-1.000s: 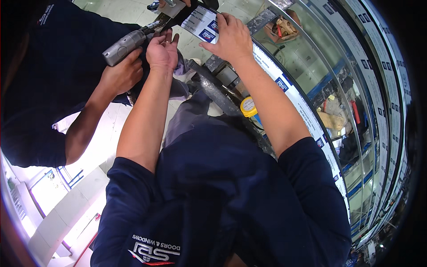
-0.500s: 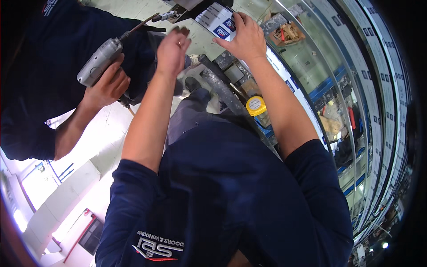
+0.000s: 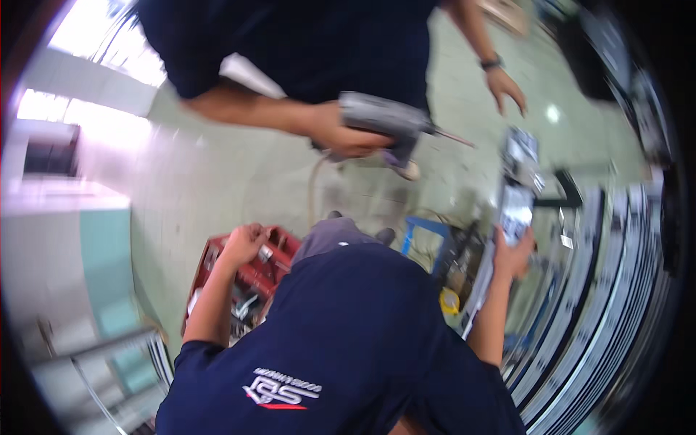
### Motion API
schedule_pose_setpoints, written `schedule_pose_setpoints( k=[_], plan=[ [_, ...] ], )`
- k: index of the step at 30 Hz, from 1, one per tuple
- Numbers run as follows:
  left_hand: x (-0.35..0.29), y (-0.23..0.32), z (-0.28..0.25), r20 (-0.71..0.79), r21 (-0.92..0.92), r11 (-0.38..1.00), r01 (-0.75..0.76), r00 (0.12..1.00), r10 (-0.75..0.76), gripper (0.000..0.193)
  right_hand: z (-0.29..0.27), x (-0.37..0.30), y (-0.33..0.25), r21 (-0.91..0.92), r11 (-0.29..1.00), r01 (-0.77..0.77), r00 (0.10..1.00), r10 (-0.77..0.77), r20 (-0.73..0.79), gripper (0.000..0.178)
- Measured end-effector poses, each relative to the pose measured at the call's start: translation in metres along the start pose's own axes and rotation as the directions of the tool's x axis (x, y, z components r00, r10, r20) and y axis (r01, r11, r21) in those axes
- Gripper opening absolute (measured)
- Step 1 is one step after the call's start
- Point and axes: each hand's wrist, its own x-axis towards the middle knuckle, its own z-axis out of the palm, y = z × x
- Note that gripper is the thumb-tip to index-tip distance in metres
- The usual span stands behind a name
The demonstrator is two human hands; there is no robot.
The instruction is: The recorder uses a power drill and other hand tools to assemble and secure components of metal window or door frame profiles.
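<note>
My right hand (image 3: 514, 255) is wrapped round a long aluminium profile (image 3: 516, 212) with white film on it. A blurred silvery metal piece (image 3: 522, 156) sits at the profile's far end; I cannot make out its kind. Over on the left, my left hand (image 3: 246, 243) hovers at a red tool box (image 3: 210, 272), fingers curled; whatever they hold, if anything, is hidden. Across from me a co-worker grips a grey power drill (image 3: 380, 116) with a long thin bit. The co-worker's other hand (image 3: 507, 88), with a dark wristband, hangs with fingers apart beyond the profile's far end.
A yellow tape measure (image 3: 449, 301) lies left of my right forearm, near a blue metal stand (image 3: 426, 230). Rows of long profiles (image 3: 602, 304) run along the right. Metal tools (image 3: 246, 306) fill the red box. White and teal panels (image 3: 109, 268) stand at left.
My view has swung left, bringing the red box into sight. My left hand has moved away from the profile to the box. The right hand stays on the profile, now gripping it.
</note>
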Motion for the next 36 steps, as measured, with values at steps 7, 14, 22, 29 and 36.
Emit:
schedule_pose_setpoints(
  k=[7, 14, 22, 29, 36],
  plan=[
    [-0.112, -0.182, 0.000, -0.764, -0.426, 0.900, 0.099, 0.493, -0.416, 0.025, -0.012, 0.016, -0.008, -0.155, 0.985, 0.072, 0.992, -0.054, 0.114, 0.108],
    [-0.212, -0.249, 0.080, -0.697, -0.476, 0.747, 0.463, 0.320, -0.642, 0.031, -0.013, 0.068, -0.017, -0.491, 0.842, 0.222, 0.936, -0.044, 0.348, 0.103],
    [-0.104, -0.254, 0.119, -0.490, -0.536, 0.666, 0.519, 0.450, -0.746, 0.103, 0.003, 0.077, -0.124, -0.405, 0.835, 0.372, 0.655, 0.073, 0.752, 0.076],
    [-0.061, -0.275, 0.119, -0.542, -0.677, 0.693, 0.246, 0.470, -0.696, 0.119, -0.015, 0.010, -0.160, -0.272, 0.886, 0.375, 0.775, -0.139, 0.616, 0.056],
    [-0.082, -0.285, 0.124, -0.376, -0.669, 0.508, 0.542, 0.343, -0.861, 0.114, -0.003, -0.004, -0.200, -0.173, 0.964, 0.202, 0.928, -0.132, 0.348, 0.039]
  ],
)
